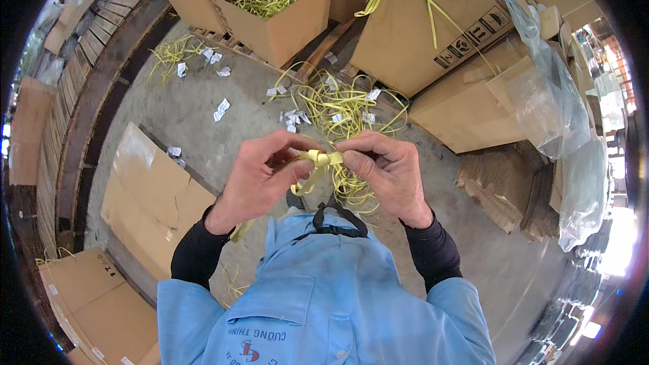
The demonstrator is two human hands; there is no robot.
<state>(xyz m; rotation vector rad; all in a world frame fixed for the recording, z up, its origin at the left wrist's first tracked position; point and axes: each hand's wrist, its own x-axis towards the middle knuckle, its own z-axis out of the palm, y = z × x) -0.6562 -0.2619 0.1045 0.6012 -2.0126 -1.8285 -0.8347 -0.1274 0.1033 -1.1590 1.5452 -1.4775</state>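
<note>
In front of my chest, both hands grip a yellow plastic strap (318,157) that is looped into a knot between them. My left hand (260,172) pinches the looped side, and a short curl of strap hangs below its fingers. The other side of the knot is held between the thumb and fingers of my right hand (385,169). Beyond and below my hands, a tangled heap of yellow strapping (338,105) lies on the concrete floor, partly hidden by my fingers.
An open carton (291,23) full of yellow strapping stands at the far side. A large closed carton (426,27) is to its right, with stacked cardboard (500,182) nearby. White paper scraps (221,109) litter the floor. A flat cardboard sheet (152,196) and roller conveyor (74,88) lie left.
</note>
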